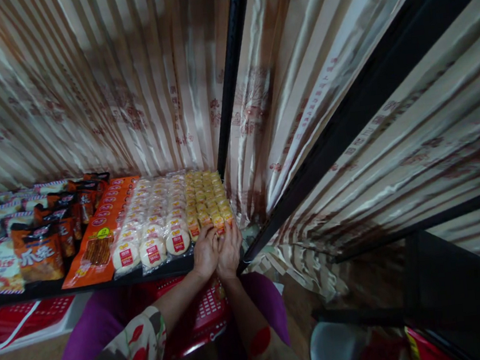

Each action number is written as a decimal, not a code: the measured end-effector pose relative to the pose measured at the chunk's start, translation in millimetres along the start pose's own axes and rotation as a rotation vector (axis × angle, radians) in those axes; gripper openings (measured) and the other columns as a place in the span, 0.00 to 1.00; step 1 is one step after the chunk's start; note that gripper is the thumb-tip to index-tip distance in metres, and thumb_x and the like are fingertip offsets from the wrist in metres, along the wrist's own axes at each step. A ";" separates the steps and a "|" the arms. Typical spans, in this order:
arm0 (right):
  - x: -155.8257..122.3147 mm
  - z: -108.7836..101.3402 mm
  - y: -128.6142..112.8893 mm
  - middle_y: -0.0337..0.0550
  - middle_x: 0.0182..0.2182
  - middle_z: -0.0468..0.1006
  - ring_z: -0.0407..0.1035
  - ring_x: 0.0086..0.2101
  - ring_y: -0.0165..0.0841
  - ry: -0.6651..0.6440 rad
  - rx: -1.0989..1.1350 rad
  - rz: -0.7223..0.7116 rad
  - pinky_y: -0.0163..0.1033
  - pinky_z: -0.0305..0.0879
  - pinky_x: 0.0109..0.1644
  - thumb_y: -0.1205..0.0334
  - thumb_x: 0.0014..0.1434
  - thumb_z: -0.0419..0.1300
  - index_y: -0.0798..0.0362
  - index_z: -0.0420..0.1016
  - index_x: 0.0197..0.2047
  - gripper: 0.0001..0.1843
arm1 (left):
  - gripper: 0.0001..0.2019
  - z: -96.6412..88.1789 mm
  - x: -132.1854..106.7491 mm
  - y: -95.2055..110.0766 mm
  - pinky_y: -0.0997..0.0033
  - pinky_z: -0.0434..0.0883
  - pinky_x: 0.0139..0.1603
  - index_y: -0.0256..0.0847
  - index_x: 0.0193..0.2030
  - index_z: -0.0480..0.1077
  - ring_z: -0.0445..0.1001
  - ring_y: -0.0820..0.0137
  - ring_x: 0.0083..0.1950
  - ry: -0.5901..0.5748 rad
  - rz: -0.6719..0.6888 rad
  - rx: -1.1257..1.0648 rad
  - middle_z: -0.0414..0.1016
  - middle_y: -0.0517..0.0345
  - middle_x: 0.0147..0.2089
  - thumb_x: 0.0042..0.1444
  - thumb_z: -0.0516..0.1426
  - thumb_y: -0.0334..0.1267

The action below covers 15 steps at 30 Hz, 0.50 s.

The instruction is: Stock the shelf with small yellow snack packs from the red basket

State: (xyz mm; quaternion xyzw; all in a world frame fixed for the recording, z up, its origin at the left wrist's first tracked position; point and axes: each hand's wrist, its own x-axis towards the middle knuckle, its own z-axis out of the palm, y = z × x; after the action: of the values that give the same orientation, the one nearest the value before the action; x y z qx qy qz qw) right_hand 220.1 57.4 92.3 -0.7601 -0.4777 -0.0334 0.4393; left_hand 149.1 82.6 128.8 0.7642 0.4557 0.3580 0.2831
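Several rows of small yellow-wrapped snacks (204, 192) stand at the right end of the shelf, packed close together. At their front edge my left hand (206, 252) is closed, its fingertips bent against the front yellow packs. Touching it on the right, my right hand (229, 250) has its fingers pressed around the front corner packs. The fingers partly cover the packs they grip. Just left of my hands are rows of round white cakes (177, 240) in clear wrappers with red labels.
An orange snack bag (88, 255), brown-orange bags (40, 252) and white bags (2, 267) fill the shelf leftward. A red basket (195, 321) lies below my forearms. Black posts (232, 77) and a striped curtain (147, 86) border the shelf. A grey stool (335, 348) stands lower right.
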 end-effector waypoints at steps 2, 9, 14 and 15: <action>-0.2 0.5 -0.1 0.54 0.62 0.53 0.46 0.60 0.41 -0.006 0.000 0.002 0.53 0.51 0.59 0.61 0.61 0.42 0.57 0.54 0.62 0.26 | 0.15 0.6 0.1 -3.0 0.64 0.63 0.60 0.37 0.47 0.70 0.65 0.65 0.57 -0.013 0.013 0.012 0.66 0.48 0.54 0.57 0.46 0.29; -1.7 3.3 0.3 0.53 0.62 0.52 0.45 0.60 0.40 0.013 -0.015 -0.004 0.52 0.51 0.60 0.65 0.60 0.43 0.55 0.52 0.63 0.27 | 0.17 -2.1 -0.5 -6.1 0.63 0.64 0.59 0.39 0.48 0.70 0.65 0.66 0.58 -0.056 0.018 0.021 0.65 0.50 0.56 0.56 0.46 0.28; -2.5 3.6 1.7 0.52 0.63 0.51 0.45 0.60 0.41 0.010 -0.028 -0.015 0.52 0.51 0.60 0.65 0.60 0.44 0.55 0.52 0.63 0.27 | 0.16 -3.0 -1.4 -4.2 0.64 0.64 0.59 0.38 0.49 0.69 0.65 0.66 0.58 -0.041 0.025 0.024 0.65 0.48 0.56 0.57 0.46 0.30; -2.4 3.4 1.4 0.52 0.63 0.52 0.45 0.60 0.41 0.007 -0.031 -0.012 0.52 0.51 0.60 0.65 0.60 0.44 0.55 0.53 0.62 0.27 | 0.16 -3.0 -1.2 -4.0 0.64 0.64 0.59 0.38 0.49 0.68 0.65 0.66 0.57 -0.038 0.029 0.026 0.65 0.47 0.56 0.57 0.45 0.30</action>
State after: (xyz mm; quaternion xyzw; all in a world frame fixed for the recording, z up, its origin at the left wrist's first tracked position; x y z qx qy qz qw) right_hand 218.7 57.9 88.2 -0.7639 -0.4799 -0.0461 0.4290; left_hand 144.3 83.5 127.2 0.7809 0.4437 0.3418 0.2766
